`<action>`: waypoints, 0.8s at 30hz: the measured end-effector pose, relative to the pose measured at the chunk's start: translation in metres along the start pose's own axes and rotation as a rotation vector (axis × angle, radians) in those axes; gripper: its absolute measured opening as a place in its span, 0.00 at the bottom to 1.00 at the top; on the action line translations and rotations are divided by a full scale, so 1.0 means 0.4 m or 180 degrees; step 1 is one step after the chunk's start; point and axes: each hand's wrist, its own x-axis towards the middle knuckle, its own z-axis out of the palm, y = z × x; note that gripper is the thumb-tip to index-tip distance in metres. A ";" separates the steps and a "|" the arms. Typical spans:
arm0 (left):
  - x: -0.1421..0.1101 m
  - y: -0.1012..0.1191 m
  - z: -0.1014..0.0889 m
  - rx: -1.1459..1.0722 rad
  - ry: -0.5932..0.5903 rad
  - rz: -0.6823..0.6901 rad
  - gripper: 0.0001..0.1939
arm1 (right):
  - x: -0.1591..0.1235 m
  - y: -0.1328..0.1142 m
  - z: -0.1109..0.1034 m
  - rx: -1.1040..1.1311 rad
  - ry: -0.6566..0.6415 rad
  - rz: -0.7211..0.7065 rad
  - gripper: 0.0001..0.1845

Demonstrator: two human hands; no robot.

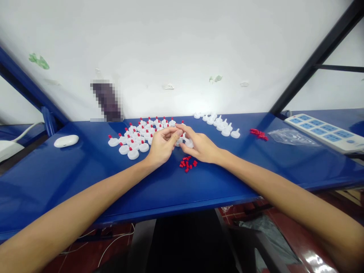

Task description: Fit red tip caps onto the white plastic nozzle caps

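Beyond the loose red tips [187, 163], right hand [203, 147] grips a white cap [189, 143]; left hand's [163, 142] hold cannot be told. Steady cap advisable.

Your right hand [203, 147] holds a white cap [189, 143] beside your left hand [164, 146], near red bits [187, 165] on the blue table [170, 189].

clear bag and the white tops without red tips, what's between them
Head view: a pile of red pieces lies between the clear bag and those white tops.
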 end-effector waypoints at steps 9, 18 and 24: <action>-0.005 -0.003 0.000 0.0127 -0.0151 -0.0030 0.19 | -0.003 0.007 0.012 0.0186 0.0025 -0.0031 0.36; -0.001 -0.005 -0.001 0.0037 -0.0071 -0.0111 0.19 | 0.000 0.008 -0.003 0.0257 0.0244 -0.0053 0.30; 0.000 0.001 -0.005 0.0007 0.0091 -0.0114 0.19 | -0.001 0.005 -0.002 0.0213 0.0102 -0.0070 0.32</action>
